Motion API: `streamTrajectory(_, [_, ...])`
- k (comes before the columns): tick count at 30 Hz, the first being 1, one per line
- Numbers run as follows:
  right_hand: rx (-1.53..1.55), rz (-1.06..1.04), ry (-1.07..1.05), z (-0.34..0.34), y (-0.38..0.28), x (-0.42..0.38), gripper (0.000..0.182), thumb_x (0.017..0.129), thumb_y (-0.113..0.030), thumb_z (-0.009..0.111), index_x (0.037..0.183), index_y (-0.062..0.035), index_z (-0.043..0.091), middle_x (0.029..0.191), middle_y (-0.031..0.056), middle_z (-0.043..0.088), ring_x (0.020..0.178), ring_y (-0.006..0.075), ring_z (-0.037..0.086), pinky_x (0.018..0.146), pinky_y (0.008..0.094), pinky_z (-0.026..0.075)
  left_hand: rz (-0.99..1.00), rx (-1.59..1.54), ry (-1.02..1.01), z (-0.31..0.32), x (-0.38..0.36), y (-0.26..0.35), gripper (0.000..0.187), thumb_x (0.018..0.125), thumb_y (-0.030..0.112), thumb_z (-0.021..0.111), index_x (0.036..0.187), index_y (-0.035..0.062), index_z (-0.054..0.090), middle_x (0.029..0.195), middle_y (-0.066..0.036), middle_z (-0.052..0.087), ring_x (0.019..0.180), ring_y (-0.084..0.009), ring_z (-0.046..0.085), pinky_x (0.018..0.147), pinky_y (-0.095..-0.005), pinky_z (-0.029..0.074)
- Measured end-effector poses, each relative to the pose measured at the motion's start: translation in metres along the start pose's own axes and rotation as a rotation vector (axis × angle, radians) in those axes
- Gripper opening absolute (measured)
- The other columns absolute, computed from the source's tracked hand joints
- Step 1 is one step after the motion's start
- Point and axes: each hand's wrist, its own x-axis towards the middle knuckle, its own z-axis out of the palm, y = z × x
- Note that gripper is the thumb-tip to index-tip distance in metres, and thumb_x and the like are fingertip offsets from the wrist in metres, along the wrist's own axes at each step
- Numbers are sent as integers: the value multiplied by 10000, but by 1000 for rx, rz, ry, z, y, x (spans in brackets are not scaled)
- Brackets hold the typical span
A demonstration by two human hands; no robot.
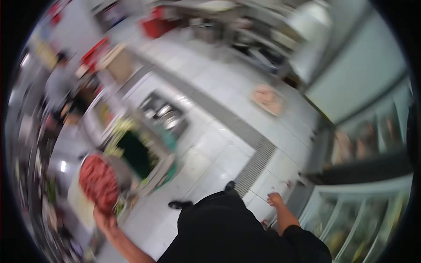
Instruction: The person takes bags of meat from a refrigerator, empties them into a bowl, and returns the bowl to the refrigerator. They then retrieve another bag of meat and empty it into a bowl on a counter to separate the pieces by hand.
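In the lower left of the head view, my left hand (105, 220) grips the near rim of a metal bowl (124, 173). Raw red meat (100, 182), cut in pieces, fills the bowl. A pale board (79, 202) shows beside and below it. My right hand (275, 199) hangs low over the floor on the right, near the glass-fronted fridge (355, 223). Its fingers look curled but are smeared by motion, and nothing in them can be made out.
Left of centre stands a crate (151, 175) of green vegetables. A tray with metal pans (166, 116) lies beyond it. A drain grate (256, 162) crosses the tiled floor, where a tray of pale meat (267, 100) lies. Another person (61, 83) is at the far left.
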Motion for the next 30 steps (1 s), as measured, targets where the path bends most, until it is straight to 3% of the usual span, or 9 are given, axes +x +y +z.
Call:
streamTrajectory(3, [68,-151,74,-36,20,22,156,864,-269,636,906,-120,616,692,46,612,535,177,585,429,339,441,-42,143,44,116,-29,-20,495,966,310,516,1395,68,470,1334,-122,577,1142,-313,606,890,-472,537])
streamTrajectory(6, [12,-106,136,-73,-9,16,289,849,-299,635,1043,-89,676,822,56,685,597,163,643,495,326,513,-97,258,-151,212,-22,-68,504,963,326,523,1390,63,471,1330,-130,579,1138,-320,608,882,-480,540])
streamTrajectory(14, [210,-231,395,-172,-48,8,320,828,-338,637,987,-72,716,806,113,704,677,219,688,694,350,555,-297,404,-615,415,13,-235,532,957,369,541,1378,50,473,1320,-149,584,1129,-339,615,861,-500,549])
streamTrajectory(15, [228,-219,414,-183,-46,13,320,828,-338,637,987,-72,716,806,113,704,677,219,688,694,350,555,-329,424,-676,451,1,-256,536,956,374,543,1376,48,473,1318,-151,584,1128,-342,615,858,-503,550])
streamTrajectory(17, [322,-196,448,-205,-23,15,308,875,-287,633,1040,-32,687,847,86,688,677,163,657,583,306,535,-293,550,-698,528,-42,-299,392,920,281,608,1186,-7,608,1032,-131,683,804,-231,677,590,-308,529])
streamTrajectory(19, [397,-121,488,-226,8,22,308,872,-269,636,1043,-16,678,833,90,672,683,161,641,580,301,531,-268,665,-740,598,-69,-352,333,898,326,664,996,7,663,857,-68,673,649,-178,637,517,-276,490])
streamTrajectory(21, [553,-94,575,-229,54,28,286,861,-238,635,1031,-11,673,806,83,653,657,161,619,563,295,521,-292,747,-848,669,-112,-395,327,871,315,701,975,7,662,848,-73,674,646,-182,659,512,-287,530])
streamTrajectory(24, [855,86,649,-223,53,-27,246,844,-218,636,999,-29,660,791,71,643,614,159,595,525,284,486,-392,714,-1143,759,-151,-475,226,845,103,663,1004,-58,675,910,-107,693,708,-206,685,589,-326,590])
streamTrajectory(30, [1175,326,648,-146,32,-61,289,881,-318,593,1047,-90,653,881,73,667,714,197,650,598,341,516,-563,781,-1538,911,-324,-556,131,853,94,641,904,-23,675,794,-68,675,611,-160,646,560,-286,554])
